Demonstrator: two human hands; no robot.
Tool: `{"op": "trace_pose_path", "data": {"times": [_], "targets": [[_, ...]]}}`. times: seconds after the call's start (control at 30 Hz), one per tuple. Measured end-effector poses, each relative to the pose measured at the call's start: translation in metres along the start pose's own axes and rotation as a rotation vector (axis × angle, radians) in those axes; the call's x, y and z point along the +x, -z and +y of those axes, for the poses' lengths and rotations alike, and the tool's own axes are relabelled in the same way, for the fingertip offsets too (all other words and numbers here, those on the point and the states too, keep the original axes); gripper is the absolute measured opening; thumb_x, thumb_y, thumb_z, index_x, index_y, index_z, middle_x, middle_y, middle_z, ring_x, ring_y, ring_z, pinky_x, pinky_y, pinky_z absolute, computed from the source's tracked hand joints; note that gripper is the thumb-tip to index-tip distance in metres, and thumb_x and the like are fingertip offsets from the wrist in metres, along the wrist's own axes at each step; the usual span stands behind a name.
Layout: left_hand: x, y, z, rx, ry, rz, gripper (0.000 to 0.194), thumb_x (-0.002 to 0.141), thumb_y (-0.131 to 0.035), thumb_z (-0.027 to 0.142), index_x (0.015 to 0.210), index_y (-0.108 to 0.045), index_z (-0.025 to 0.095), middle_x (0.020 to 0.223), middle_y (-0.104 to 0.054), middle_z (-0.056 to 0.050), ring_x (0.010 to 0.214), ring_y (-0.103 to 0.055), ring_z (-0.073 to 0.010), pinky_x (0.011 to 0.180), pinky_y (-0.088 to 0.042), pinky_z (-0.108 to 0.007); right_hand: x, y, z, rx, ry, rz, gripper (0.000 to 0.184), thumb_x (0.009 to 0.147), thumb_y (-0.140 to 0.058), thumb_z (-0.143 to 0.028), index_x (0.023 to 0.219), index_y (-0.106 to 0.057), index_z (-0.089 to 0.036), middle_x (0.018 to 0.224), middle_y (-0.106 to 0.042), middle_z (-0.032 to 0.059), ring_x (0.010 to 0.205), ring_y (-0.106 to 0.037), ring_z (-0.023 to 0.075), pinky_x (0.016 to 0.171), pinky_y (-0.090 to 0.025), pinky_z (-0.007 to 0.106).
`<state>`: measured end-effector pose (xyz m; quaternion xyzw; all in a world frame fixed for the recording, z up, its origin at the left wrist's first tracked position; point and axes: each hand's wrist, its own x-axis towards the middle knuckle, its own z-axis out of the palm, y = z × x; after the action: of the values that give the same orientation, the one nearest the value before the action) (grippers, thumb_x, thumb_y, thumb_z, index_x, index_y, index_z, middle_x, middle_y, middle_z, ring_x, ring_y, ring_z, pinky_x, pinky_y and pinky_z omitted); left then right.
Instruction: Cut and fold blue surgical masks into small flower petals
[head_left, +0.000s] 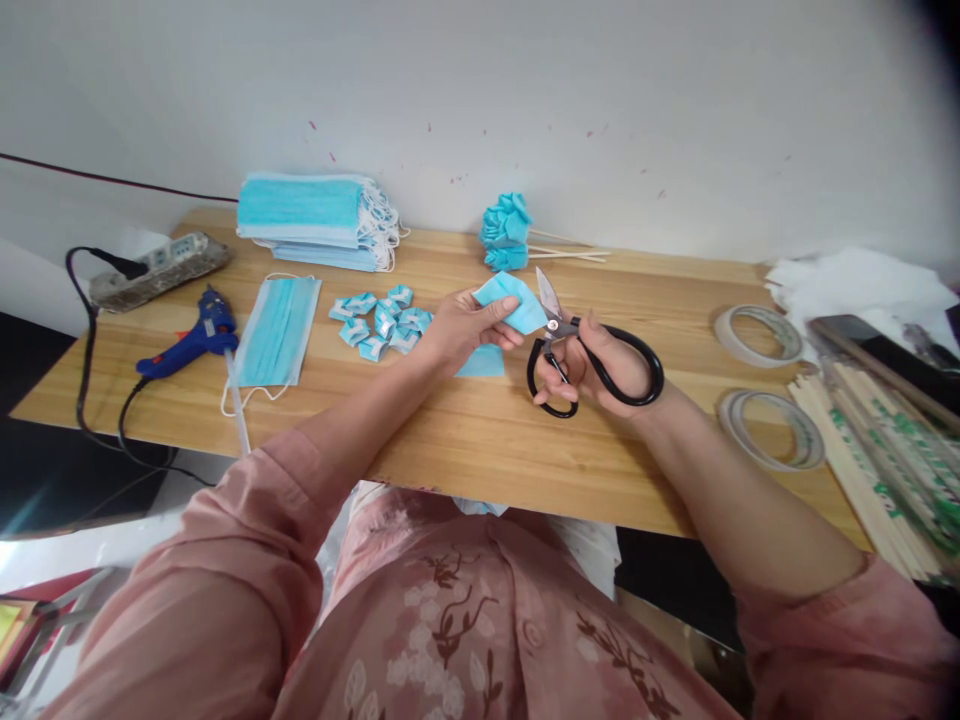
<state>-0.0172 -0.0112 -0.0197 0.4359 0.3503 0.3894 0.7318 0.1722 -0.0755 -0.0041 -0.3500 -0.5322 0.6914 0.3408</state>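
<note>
Pinched between the thumb and fingers of my left hand (474, 325) is a piece of light blue mask fabric (519, 298), its edge turned to the right. My right hand (600, 365) grips black-handled scissors (553, 325) with the blades parted, close to the fabric's right edge. Under my left hand a flat blue fabric piece (482, 362) lies on the table. Several small folded blue pieces with white patches (385, 320) lie in a group just left of that hand.
A mask stack (300, 208) and blue fabric flowers on sticks (506, 225) stand along the wall. On the left lie a single mask (277, 330), a blue glue gun (199, 335) and a power strip (169, 262). Tape rolls (772, 430) and bundled sticks (862, 465) occupy the right.
</note>
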Motion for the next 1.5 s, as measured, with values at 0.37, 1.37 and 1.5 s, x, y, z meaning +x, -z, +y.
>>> {"op": "trace_pose_path", "data": {"times": [0.37,1.37,1.5], "targets": [[0.000,-0.001,0.004,-0.032,0.021,0.037,0.024,0.092,-0.077,0.026,0.078,-0.066,0.010,0.058,-0.072,-0.004,0.049,-0.067,-0.0098,0.054,-0.053,-0.018,0.001,-0.006,0.005,0.057,0.059,0.110,0.058,0.085,-0.062,-0.080,0.100,-0.056,-0.024,0.056,-0.053,-0.0062,0.039,-0.039,0.0108,0.056,-0.059,0.036],[-0.001,-0.003,0.005,-0.040,0.018,0.053,0.024,0.088,-0.081,0.027,0.078,-0.067,0.011,0.059,-0.072,-0.002,0.050,-0.067,-0.0099,0.055,-0.053,-0.019,0.002,-0.011,0.005,0.049,0.091,0.177,0.062,0.081,-0.067,-0.082,0.104,-0.058,-0.024,0.054,-0.050,-0.0085,0.035,-0.033,0.0080,0.044,-0.052,0.029],[-0.001,-0.004,0.006,-0.042,0.017,0.054,0.023,0.090,-0.079,0.025,0.077,-0.066,0.011,0.058,-0.071,-0.002,0.050,-0.066,-0.0097,0.054,-0.052,-0.019,0.001,-0.011,0.005,0.051,0.077,0.185,0.063,0.078,-0.069,-0.082,0.102,-0.057,-0.025,0.053,-0.050,-0.0089,0.034,-0.031,0.0071,0.045,-0.051,0.029]]}}
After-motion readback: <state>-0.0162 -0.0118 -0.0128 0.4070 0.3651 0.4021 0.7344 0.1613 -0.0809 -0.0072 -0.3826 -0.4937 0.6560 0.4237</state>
